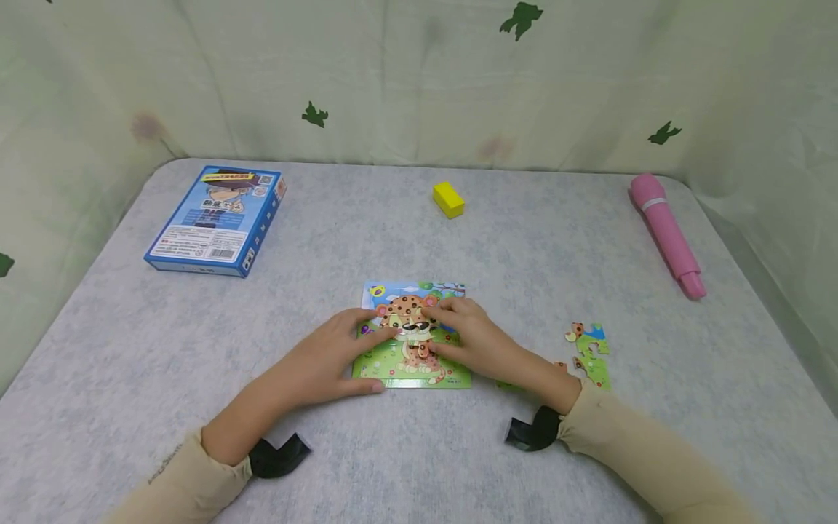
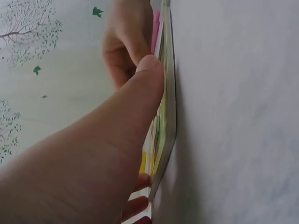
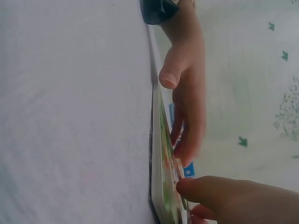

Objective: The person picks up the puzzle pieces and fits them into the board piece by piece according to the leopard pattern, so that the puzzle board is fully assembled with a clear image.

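A leopard jigsaw puzzle (image 1: 399, 364) in a flat tray lies on the table in the head view. My left hand (image 1: 324, 356) rests at its left side, thumb at the near edge and fingertips over the picture. From the right, my right hand (image 1: 487, 342) reaches over the puzzle and pinches a puzzle piece (image 1: 414, 327) around the leopard's face, between thumb and fingers. In the right wrist view a piece edge stands slightly raised by the right thumb (image 3: 187, 185). Both hands partly cover the picture. The piece's full outline is hidden.
Loose puzzle pieces (image 1: 596, 375) lie right of the puzzle, partly behind the right forearm. A blue box (image 1: 209, 225) lies at the back left, a yellow block (image 1: 448, 200) at the back middle, and a pink wand-shaped object (image 1: 668, 236) at the back right. A printed curtain (image 1: 406, 80) hangs behind.
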### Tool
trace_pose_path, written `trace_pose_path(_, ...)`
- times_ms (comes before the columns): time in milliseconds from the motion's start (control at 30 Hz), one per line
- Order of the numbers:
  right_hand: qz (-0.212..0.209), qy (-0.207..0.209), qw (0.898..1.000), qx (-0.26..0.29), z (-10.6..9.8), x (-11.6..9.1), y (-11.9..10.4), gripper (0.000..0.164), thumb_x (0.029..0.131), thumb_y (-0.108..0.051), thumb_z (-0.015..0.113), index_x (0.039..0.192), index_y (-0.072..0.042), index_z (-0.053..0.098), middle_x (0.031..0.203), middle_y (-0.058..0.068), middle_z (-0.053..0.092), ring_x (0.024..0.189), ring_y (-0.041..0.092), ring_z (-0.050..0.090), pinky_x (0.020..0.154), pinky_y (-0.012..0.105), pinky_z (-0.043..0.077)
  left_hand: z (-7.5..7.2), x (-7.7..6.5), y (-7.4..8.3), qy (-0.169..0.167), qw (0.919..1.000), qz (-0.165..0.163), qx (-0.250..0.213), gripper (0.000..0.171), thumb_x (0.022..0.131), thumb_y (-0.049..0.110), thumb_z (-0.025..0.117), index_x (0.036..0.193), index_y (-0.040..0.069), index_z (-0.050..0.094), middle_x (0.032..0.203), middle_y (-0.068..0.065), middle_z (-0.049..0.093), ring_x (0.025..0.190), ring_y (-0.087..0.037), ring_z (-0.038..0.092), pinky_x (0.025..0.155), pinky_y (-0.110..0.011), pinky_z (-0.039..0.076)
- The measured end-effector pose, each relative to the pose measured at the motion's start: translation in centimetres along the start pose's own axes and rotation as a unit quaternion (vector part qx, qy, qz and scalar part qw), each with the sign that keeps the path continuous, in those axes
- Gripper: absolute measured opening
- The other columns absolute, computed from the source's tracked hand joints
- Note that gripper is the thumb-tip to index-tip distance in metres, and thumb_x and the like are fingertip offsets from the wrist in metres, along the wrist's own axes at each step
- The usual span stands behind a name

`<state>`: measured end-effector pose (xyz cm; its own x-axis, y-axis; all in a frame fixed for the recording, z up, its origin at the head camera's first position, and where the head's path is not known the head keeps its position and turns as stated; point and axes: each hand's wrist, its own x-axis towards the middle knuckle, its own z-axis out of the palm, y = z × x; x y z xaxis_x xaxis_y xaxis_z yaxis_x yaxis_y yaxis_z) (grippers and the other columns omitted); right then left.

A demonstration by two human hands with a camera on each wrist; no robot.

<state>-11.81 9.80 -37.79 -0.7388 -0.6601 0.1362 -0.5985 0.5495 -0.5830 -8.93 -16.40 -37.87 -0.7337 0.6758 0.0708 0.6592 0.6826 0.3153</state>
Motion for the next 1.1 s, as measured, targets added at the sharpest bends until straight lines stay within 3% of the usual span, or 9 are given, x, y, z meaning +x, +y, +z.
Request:
trace_pose_path(333,-0.018,-0.007,0.999,-0.05,0.6,0.9,-0.2,0.047,0.084,-0.023,0.065,0.126,-0.008,0.053,0.117,0.007,0.05,0.106,0.022,0.042,0.09,0.04,0.032,0.4,-0.1,0.7,0.007,0.9998,0.004,0.018,0.067,0.077,0.065,0.052,0.135,0.031,0.043,0.138,-0.018,0.027,0.125,-0.031,0.026,0.097,-0.046,0.031)
trace_pose_path(767,-0.006,-0.042,0.998,-0.045,0.3,1.5,-0.2,0.047,0.085,-0.034,0.062,0.127,-0.015,0.054,0.105,-0.002,0.045,0.088,0.013,0.037,0.076,0.031,0.029,0.5,0.0,0.6,0.013,0.9999,0.006,-0.01,0.066,0.078,0.061,0.055,0.133,0.026,0.046,0.142,-0.012,0.023,0.128,-0.027,0.023,0.098,-0.045,0.03)
trace_pose_path(933,0.021,-0.077,0.997,-0.008,-0.2,1.3,-0.1,0.053,0.085,-0.039,0.06,0.132,-0.019,0.047,0.121,0.001,0.042,0.107,0.017,0.037,0.088,0.038,0.027,0.6,0.0,0.6,-0.005,0.9991,0.0,-0.043,0.067,0.079,0.058,0.055,0.136,0.025,0.041,0.146,-0.008,0.018,0.131,-0.027,0.017,0.097,-0.048,0.03)
trace_pose_path(1100,0.058,-0.078,0.991,0.088,-1.1,0.9,-0.1,0.06,0.083,-0.036,0.063,0.136,-0.019,0.039,0.133,0.005,0.033,0.121,0.021,0.031,0.097,0.044,0.028,0.5,0.0,0.6,-0.018,0.998,-0.016,-0.058,0.069,0.079,0.059,0.054,0.137,0.026,0.039,0.147,-0.005,0.016,0.132,-0.025,0.015,0.097,-0.048,0.03)
